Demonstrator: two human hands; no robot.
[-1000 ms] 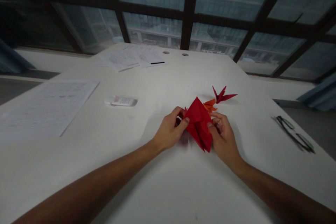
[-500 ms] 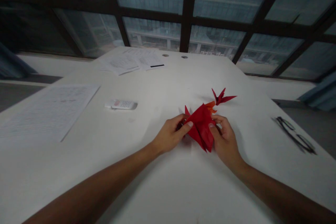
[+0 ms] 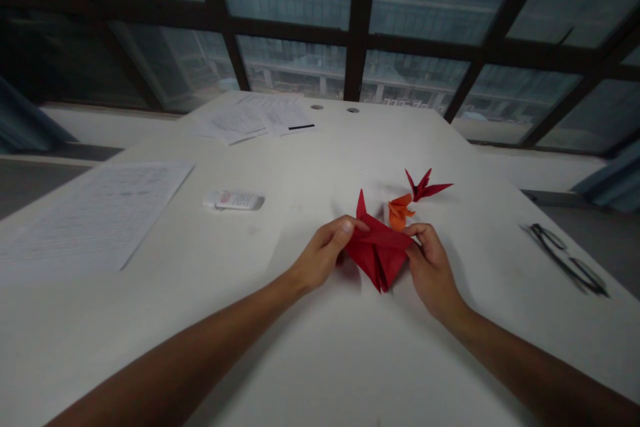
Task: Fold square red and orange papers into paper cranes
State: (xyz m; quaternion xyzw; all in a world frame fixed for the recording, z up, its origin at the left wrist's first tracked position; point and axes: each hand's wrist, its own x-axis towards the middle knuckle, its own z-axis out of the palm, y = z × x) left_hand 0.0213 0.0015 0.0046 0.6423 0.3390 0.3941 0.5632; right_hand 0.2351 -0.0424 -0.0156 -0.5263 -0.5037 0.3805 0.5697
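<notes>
Between my two hands is a red folded paper piece (image 3: 379,247), with one pointed flap standing up at its upper left and a split point facing me. My left hand (image 3: 326,248) pinches its left side, thumb on top. At the right corner, my right hand (image 3: 431,265) grips the paper between thumb and fingers. Just beyond the paper sits a small orange origami figure (image 3: 399,211), its lower part overlapped by the red edge. Behind that lies a darker red origami crane (image 3: 425,187) with spread points.
On the white table (image 3: 320,360), a white correction-tape-like item (image 3: 235,200) lies left of my hands. Printed sheets (image 3: 100,213) cover the left edge, and more papers (image 3: 250,119) lie at the back. Eyeglasses (image 3: 567,259) rest near the right edge. Windows stand beyond.
The red paper has turned in my hands: its top edge now lies flatter and lower, and the left flap stands taller. More of the orange figure shows. Both hands keep their hold.
</notes>
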